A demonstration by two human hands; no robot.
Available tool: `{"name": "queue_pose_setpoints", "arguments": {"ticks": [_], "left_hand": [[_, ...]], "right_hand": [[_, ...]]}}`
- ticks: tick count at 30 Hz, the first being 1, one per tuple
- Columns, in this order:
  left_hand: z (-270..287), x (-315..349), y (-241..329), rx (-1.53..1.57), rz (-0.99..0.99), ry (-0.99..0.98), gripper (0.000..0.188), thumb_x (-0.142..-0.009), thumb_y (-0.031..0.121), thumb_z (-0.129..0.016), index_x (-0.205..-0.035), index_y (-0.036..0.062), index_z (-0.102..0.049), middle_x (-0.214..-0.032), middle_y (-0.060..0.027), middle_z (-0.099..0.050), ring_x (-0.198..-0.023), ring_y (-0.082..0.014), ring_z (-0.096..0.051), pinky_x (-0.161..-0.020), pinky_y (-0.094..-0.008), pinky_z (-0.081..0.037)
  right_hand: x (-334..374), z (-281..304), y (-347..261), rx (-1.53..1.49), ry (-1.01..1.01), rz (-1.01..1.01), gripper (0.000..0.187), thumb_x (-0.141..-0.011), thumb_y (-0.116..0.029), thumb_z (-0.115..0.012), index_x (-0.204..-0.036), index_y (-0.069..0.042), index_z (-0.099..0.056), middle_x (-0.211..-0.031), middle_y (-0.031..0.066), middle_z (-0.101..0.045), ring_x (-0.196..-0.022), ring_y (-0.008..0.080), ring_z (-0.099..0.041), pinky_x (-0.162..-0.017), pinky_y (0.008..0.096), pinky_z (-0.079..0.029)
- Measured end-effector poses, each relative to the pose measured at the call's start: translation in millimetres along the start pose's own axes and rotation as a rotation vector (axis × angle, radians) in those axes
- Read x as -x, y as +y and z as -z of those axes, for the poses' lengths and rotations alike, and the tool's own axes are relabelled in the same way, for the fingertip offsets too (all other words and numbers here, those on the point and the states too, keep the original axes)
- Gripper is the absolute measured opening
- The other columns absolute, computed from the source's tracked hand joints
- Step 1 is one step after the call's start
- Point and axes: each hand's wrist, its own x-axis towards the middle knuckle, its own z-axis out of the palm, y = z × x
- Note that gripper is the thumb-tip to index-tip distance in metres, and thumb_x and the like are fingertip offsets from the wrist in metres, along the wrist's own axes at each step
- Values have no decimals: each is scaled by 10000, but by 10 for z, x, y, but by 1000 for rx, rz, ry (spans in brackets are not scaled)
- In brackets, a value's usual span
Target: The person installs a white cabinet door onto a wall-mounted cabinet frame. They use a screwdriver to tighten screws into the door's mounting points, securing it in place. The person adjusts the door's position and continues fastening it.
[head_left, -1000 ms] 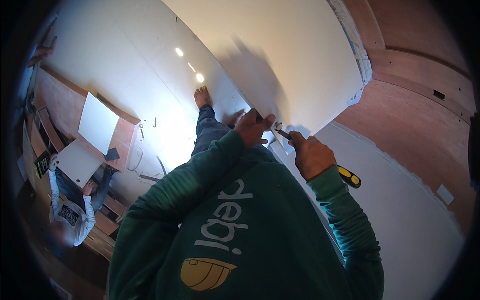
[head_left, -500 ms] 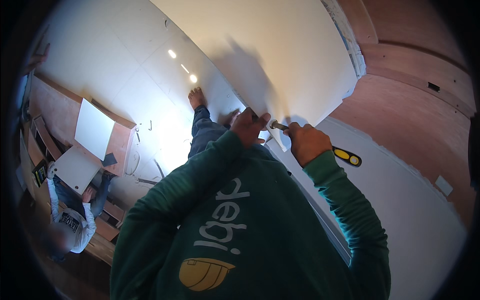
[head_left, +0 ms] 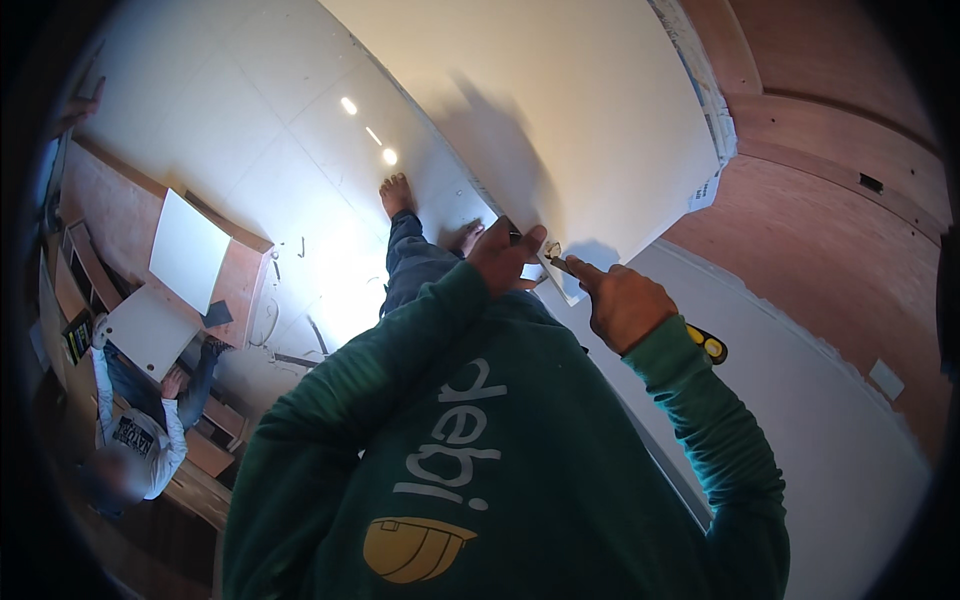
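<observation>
A large white panel (head_left: 590, 120) slants up in front of me, its near corner just beyond my hands. At its left edge, my left hand (head_left: 503, 255) grips the panel, thumb lying on the face and fingers around the edge. Closed around a chisel is my right hand (head_left: 630, 303); the black-and-yellow handle end (head_left: 708, 344) shows past my wrist. Its narrow blade (head_left: 558, 264) points at a small rough cut-out (head_left: 552, 250) in the panel near the corner. I cannot tell whether the tip touches. A dark patch by my left fingers is unclear.
At the left, another person (head_left: 145, 445) sits holding a white board (head_left: 152, 328) beside a wooden cabinet (head_left: 115, 200). A second white board (head_left: 190, 250) leans on it. Scraps and strips (head_left: 298, 360) lie on the tiled floor. A pinkish wooden wall (head_left: 800, 210) stands at the right.
My right hand has moved slightly down and right, and the chisel tilts more steeply. The cut-out shows more plainly. My left hand keeps its hold on the panel.
</observation>
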Motion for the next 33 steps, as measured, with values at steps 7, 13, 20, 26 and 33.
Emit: {"name": "queue_pose_setpoints", "arguments": {"ticks": [7,13,20,26,33], "left_hand": [[24,-26,-92,-88,-77,24,518,-1060,387,-627,-1298,-59,-513,-1194,-171,-657,-1095,-264,-697,-757,-415,-667],[29,-52,-130,-145,-68,49,562,-1056,429,-621,-1297,-67,-517,-1181,-169,-658,-1062,-242,-708,-710,-383,-668],[-21,19,-103,-63,-56,91,612,-1019,456,-670,-1279,-72,-501,-1185,-202,-665,-1106,-254,-704,-688,-387,-665],[-13,-108,-612,-223,-215,-11,735,-883,456,-830,-1281,-75,-514,-1107,-188,-681,-1094,-250,-706,-811,-395,-624],[-234,-43,-542,-292,-299,207,668,-841,399,-866,-1194,-89,-576,-1055,-190,-707,-971,-271,-709,-854,-394,-564]], "right_hand": [[-66,52,-62,3,-5,-87,487,-1001,-88,-635,-1463,-243,-638,-892,171,-763,-722,341,-749,-690,445,-630],[-257,143,-47,89,41,-24,278,-1015,-156,-621,-1284,-139,-689,-896,171,-753,-774,356,-761,-706,458,-628],[-132,-69,177,122,85,-1,219,-1068,-249,-593,-1075,-41,-662,-884,165,-728,-700,335,-726,-617,432,-578],[-151,-70,172,82,128,-14,284,-1075,-326,-566,-1081,-62,-672,-826,162,-727,-740,339,-744,-642,447,-592],[-198,-50,105,95,125,-53,455,-1087,-447,-534,-1007,-56,-752,-797,194,-748,-739,379,-749,-685,452,-599]]}}
